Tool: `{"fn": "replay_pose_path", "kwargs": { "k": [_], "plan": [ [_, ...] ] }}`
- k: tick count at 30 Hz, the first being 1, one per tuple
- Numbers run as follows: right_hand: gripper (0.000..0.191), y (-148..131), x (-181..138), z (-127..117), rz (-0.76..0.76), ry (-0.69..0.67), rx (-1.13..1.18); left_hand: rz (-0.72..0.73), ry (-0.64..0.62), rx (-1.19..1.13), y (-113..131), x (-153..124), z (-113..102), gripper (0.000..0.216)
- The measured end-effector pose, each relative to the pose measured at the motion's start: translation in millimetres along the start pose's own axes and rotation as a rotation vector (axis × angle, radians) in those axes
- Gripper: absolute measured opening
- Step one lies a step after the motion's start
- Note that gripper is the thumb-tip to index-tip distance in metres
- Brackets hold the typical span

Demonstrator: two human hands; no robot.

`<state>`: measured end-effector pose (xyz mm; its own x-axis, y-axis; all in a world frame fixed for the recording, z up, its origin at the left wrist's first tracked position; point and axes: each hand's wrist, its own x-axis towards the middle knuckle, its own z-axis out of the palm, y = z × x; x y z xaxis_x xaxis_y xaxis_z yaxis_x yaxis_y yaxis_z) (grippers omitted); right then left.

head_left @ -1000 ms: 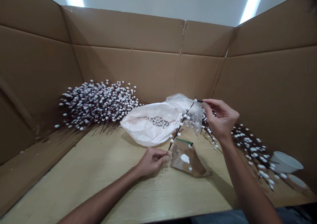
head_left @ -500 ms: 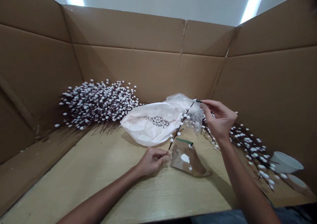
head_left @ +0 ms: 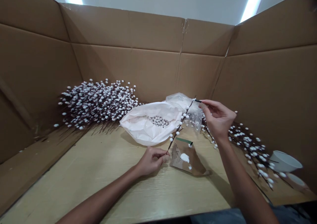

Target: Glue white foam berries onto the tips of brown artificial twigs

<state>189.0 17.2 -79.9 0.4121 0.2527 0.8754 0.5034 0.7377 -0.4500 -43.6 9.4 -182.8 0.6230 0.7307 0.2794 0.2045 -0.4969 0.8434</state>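
My left hand (head_left: 152, 160) pinches the lower end of a brown artificial berry branch (head_left: 177, 130) with white berries along it. The branch slants up and to the right. Near its top, my right hand (head_left: 220, 119) grips a thin dark stick (head_left: 197, 100), whose tip meets the branch beside a small white bit. Below the branch stands a bent brown cardboard piece (head_left: 198, 166) bearing a white paste-like blob (head_left: 184, 157) and a green strip on its top edge. Behind it lies an open white bag (head_left: 138, 133) with many loose white berries (head_left: 159, 122) inside.
At the back left is a large heap of berry branches (head_left: 99, 101). More branches (head_left: 250, 144) lie at the right, by a white cup (head_left: 286, 161) and a roll of tape (head_left: 296, 180). A clear plastic bag (head_left: 182, 100) sits behind. Cardboard walls (head_left: 153, 65) surround the table (head_left: 138, 197).
Almost nothing differs. The whole view has shifted very slightly, while both hands keep the same hold on the branch and the dark stick.
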Motion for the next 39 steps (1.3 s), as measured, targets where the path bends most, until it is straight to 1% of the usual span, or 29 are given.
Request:
{"fn": "replay_pose_path", "kwargs": {
  "k": [7, 11, 19, 26, 30, 39],
  "plan": [
    [0.010, 3.6, -0.2, 2.9, 0.032, -0.008, 0.064, 0.007, -0.018, -0.005, -2.1, -1.3, 0.1, 0.032],
    [0.010, 4.2, -0.9, 3.5, 0.026, -0.005, 0.039, -0.011, -0.007, -0.004, -2.0, -0.8, 0.0, 0.032],
    [0.009, 0.5, 0.6, 1.5, 0.011, 0.022, 0.018, 0.010, -0.017, 0.033, -3.2, 0.2, -0.6, 0.033],
    [0.010, -3.4, 0.7, 1.2, 0.037, -0.027, 0.057, 0.026, -0.025, 0.042, -2.0, -0.5, -0.7, 0.037],
    [0.012, -1.2, 1.2, 1.5, 0.044, -0.045, 0.068, 0.039, -0.018, 0.057, -2.5, -0.6, -0.8, 0.034],
    [0.010, 1.7, 2.8, 1.7, 0.042, -0.035, 0.037, 0.046, -0.028, 0.076, -4.6, 0.1, -1.9, 0.030]
  ]
}}
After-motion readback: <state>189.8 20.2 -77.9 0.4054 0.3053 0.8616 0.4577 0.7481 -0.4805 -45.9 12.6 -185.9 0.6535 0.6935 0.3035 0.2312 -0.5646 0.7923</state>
